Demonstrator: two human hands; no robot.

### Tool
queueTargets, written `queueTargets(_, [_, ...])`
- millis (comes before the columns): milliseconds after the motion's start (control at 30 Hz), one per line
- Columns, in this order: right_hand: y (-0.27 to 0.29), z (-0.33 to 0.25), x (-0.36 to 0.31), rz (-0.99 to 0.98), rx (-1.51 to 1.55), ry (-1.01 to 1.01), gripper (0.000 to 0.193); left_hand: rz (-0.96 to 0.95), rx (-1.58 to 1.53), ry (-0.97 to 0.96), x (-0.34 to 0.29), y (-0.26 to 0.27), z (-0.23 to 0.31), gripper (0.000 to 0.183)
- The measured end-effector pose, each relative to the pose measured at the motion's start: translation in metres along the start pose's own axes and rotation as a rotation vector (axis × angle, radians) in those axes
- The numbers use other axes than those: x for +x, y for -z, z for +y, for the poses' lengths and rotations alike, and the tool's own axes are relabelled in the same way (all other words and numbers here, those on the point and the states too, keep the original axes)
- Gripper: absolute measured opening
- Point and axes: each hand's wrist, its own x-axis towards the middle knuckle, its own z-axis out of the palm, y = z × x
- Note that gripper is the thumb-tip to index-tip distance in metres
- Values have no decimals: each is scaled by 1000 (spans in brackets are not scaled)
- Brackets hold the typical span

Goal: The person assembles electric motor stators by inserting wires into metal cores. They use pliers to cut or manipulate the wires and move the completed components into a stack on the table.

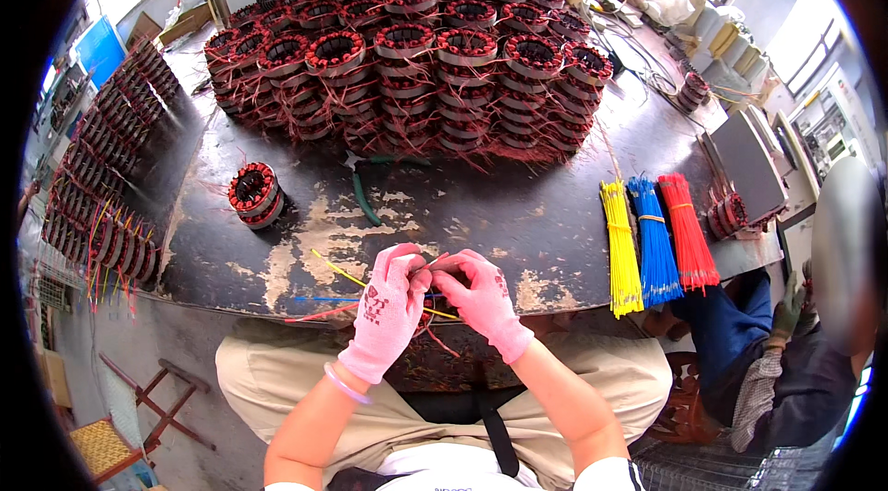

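A motor stator (435, 317) with copper winding sits low between the two hands, at the near edge of the table (518, 214), mostly hidden by the gloves. The left hand (388, 311) and the right hand (481, 299), both in pink gloves, pinch thin lead wires (344, 275) above it; the fingers are closed narrow on the wires. Yellow, blue and red leads stick out to the left.

One wound stator (255, 194) stands alone on the table, well apart. A big pile of stators (407, 66) fills the far side, and another row (102, 177) lies at the left. Bundles of yellow (622, 251), blue (655, 241) and red sleeves (686, 232) lie at the right, full. In my judgement, much work is left.
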Motion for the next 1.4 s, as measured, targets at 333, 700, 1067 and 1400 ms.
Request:
queueTargets(333, [19, -10, -40, 268, -400, 370, 18, -327, -30, -72, 7, 16, 0, 18])
queueTargets(700, [39, -16, -18, -121, 50, -2, 13, -337, 125, -120, 15, 16, 17, 12])
queueTargets(1067, [45, -24, -11, -140, -146, 174, 13, -263, 121, -147, 8, 10, 16, 18])
queueTargets(1400, [52, 16, 10, -324, 340, -273, 18, -370, 169, -348, 22, 0, 3, 19])
